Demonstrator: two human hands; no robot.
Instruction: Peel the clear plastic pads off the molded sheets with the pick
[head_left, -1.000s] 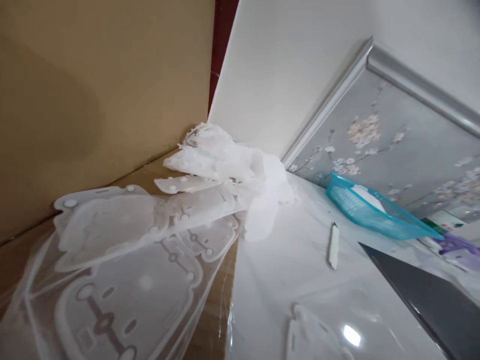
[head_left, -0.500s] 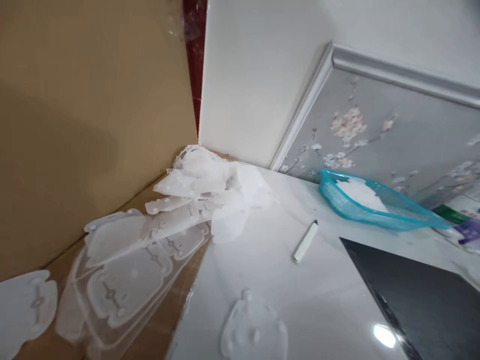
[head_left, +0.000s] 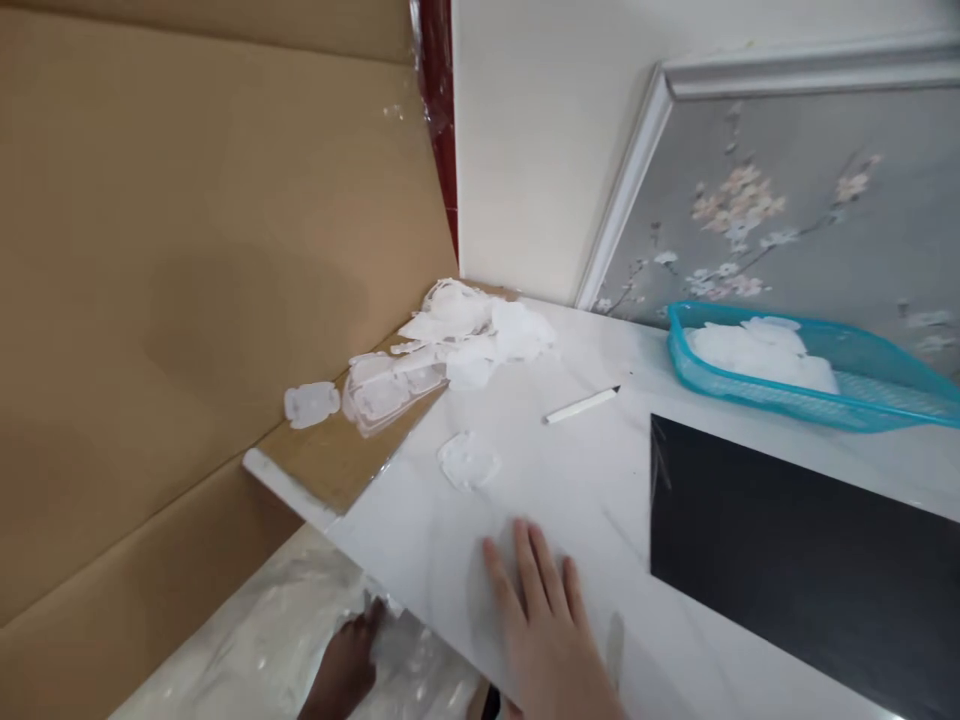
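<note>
My right hand [head_left: 544,625] lies flat on the white marble-look tabletop [head_left: 600,480], fingers stretched out and empty. My left hand [head_left: 346,665] is lower down, dark in shadow under the tabletop's front edge, touching crinkled clear plastic film [head_left: 277,630]; its fingers are hard to make out. A single white plastic piece [head_left: 469,460] lies just beyond my right hand. Further back sits a heap of white plastic pieces [head_left: 469,325], a clear stack of them [head_left: 382,395] and one loose piece [head_left: 311,403]. A white pen-like tool [head_left: 581,405] lies on the top.
A blue mesh basket [head_left: 885,405] with white pieces stands at the back right. A black panel [head_left: 787,560] covers the tabletop's right side. Tall cardboard [head_left: 187,250] walls in the left. A silver-framed flower picture [head_left: 787,200] leans against the white wall.
The view has pulled back and swung right, so the pile looks smaller and farther off. Both my hands have come into view at the bottom; neither showed before.
</note>
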